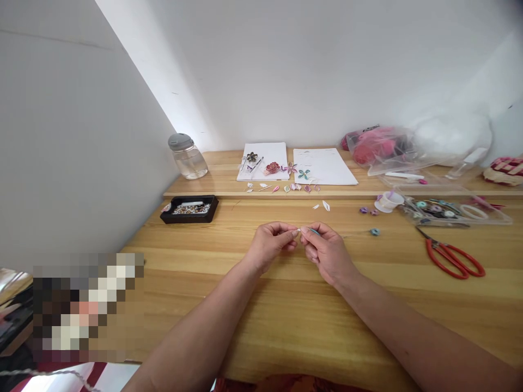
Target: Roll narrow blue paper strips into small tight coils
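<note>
Cylindrical clear bottle, grey lid (188,157), partly filled with clear liquid, standing at the raised wooden ledge's (220,194) left end. Rectangular black tray (188,219), below it, holding small mixed beads. Two stacks or sheets of white paper: left (265,151), right (327,167). Clear plastic bag (378,147), pink and red contents. Red-handled metal scissors (445,255), lying at right. Pink-and-cream woven item (505,171), far right.

No text, label, brand, number or sign can be read anywhere: the faint marks (307,165) on the sheet (333,170) toward two o'clock from the view's centre are too tiny to make out as letters or figures.
</note>
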`<state>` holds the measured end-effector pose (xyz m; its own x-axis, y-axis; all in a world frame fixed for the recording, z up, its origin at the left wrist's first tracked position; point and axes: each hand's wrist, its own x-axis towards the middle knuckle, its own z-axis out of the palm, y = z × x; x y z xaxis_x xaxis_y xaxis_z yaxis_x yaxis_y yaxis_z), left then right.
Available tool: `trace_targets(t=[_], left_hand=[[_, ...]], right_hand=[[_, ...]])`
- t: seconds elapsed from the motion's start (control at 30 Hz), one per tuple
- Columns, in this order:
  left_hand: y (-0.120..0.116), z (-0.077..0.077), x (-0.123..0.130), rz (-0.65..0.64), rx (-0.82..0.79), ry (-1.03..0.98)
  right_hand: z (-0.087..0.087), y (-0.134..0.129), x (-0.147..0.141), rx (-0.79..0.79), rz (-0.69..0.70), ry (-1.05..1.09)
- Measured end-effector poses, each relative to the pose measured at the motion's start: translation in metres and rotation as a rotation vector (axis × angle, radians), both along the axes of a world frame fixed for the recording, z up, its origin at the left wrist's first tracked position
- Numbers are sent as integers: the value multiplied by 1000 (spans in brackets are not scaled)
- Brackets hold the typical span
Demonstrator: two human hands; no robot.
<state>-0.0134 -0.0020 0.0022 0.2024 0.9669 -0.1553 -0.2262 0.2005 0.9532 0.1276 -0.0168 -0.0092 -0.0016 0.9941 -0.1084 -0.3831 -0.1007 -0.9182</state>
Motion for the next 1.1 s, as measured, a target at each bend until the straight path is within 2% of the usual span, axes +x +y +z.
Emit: trace_targets(t=[0.27,0.53,0.8,1.1], left_hand=[[0,-1,-1,-26,30,10],[5,-1,-6,35,4,64],[4,-4,-6,-17,-9,-21],[3,-4,-4,-29,21,62]], right_hand=[[-1,0,0,-55,24,76],[0,1,0,-28,-9,29],[-3,1,0,7,-17,-14],[-5,1,0,-4,-6,-27]])
